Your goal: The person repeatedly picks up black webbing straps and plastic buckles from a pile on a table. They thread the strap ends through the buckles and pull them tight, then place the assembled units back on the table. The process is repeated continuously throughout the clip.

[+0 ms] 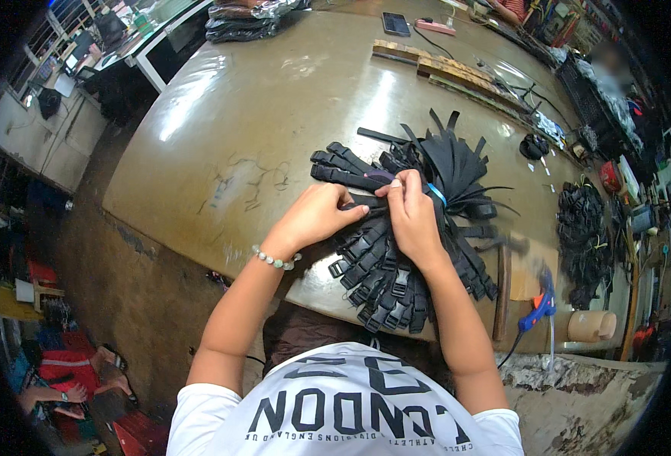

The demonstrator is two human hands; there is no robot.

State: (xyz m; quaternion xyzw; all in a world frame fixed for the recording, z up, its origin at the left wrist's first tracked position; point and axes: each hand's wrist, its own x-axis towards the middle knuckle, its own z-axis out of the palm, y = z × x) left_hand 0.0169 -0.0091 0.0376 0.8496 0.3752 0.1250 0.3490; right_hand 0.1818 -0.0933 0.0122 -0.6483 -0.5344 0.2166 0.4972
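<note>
**Straps (457,169) Sat in a Big Bunch**

The black straps were on the table (198,144), under both hands. The left hand (316,216) had its thumb and finger almost together, pinching a strap. The right hand (414,222) pinched the bunch too, but which bit it held was hard to tell. A blue band (437,195) lay across the straps. A glue gun (537,313) was off to the right.

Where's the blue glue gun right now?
In the head view, the blue glue gun is at lower right, between the brown bar and the tan roll.
</note>
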